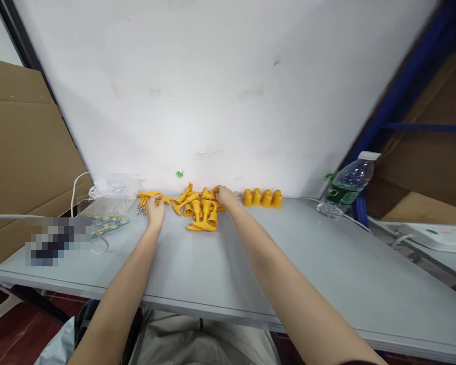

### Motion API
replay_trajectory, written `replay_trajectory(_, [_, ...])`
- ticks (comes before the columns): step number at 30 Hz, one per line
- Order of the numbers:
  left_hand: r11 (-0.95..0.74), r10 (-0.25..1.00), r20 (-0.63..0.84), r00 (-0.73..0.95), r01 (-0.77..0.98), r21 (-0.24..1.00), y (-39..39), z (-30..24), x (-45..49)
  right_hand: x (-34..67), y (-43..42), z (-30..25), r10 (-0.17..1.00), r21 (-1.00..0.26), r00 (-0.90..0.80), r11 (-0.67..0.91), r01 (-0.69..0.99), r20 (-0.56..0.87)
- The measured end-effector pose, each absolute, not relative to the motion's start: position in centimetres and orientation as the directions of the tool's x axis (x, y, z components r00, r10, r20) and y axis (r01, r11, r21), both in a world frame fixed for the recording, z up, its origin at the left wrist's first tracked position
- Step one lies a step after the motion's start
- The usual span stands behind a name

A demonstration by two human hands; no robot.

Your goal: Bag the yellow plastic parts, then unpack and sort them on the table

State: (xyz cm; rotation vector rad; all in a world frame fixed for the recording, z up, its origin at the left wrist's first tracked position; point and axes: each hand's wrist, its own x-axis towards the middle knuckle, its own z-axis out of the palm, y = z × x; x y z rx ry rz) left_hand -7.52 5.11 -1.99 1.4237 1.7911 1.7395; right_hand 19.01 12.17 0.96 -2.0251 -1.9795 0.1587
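Observation:
Yellow plastic parts (196, 209) lie in a loose pile against the white wall, some with T-shaped handles and some like ribbed cups. At the pile's right edge my right hand (226, 195) is closed with its fingertips on a yellow plastic part (216, 188). To the left, my left hand (155, 209) has its fingers curled at a smaller group of yellow handle pieces (146, 194). Its grip is partly hidden by the hand itself. Small metal screws (140, 209) lie just left of that hand. Several yellow cups (266, 198) stand in a row to the right.
A clear plastic bag (116, 200) and a white cable (75, 190) are on the left of the grey table (197, 274), beside a cardboard box (26, 152). At the right stands a tilted-looking water bottle (347, 185), near a blue frame (399, 81) and a white power strip (437, 236).

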Motion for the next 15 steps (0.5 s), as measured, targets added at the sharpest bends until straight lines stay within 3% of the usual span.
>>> replay_trajectory(3, [-0.216, 0.73, 0.43, -0.531, 0.419, 0.882, 4.8, -1.9, -7.3, 19.4, 12.0, 1.3, 0.977, -0.253, 0.086, -0.035, 0.967, 0.194])
replay_trajectory(8, [-0.259, 0.717, 0.474, -0.511, 0.436, 0.862, 3.9, -1.1, -6.7, 20.8, 12.1, 2.9, 0.903, -0.494, 0.255, -0.056, 0.868, 0.346])
replay_trajectory(12, [-0.326, 0.707, 0.562, -0.429, 0.507, 0.798, 2.8, -0.1, -5.3, 20.8, 12.7, 5.5, 0.804, -0.657, 0.31, 0.128, 0.743, 0.507])
replay_trajectory(15, [-0.446, 0.74, 0.617, -0.266, 0.493, 0.747, 1.9, 0.8, -3.7, 19.5, 11.8, 7.1, 0.782, -0.732, 0.256, 0.337, 0.592, 0.568])
